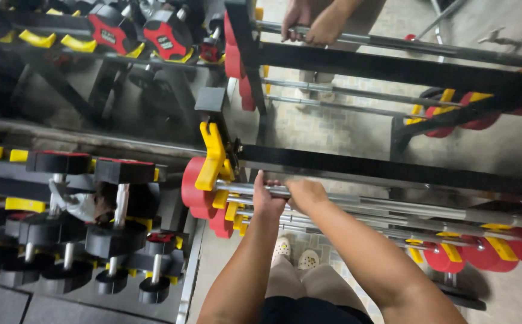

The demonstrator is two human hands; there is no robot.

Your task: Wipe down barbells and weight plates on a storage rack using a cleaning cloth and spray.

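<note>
Both my hands are wrapped around a chrome barbell bar (393, 207) lying across a black rack. My left hand (266, 201) grips it close to the left end. My right hand (304, 194) grips it right beside the left, almost touching. The bar's left end carries a red weight (192, 183) and rests at a yellow hook (211, 157) on the rack upright. Several more chrome bars with red ends (453, 259) lie on lower hooks under my arms.
A dumbbell rack (102, 240) with black dumbbells in yellow cradles stands at the left. A black crossbeam (393, 170) runs just behind the bar. At the top, two hands (315, 24) hold a bar, seemingly a mirror image. My white shoes (295, 253) are below.
</note>
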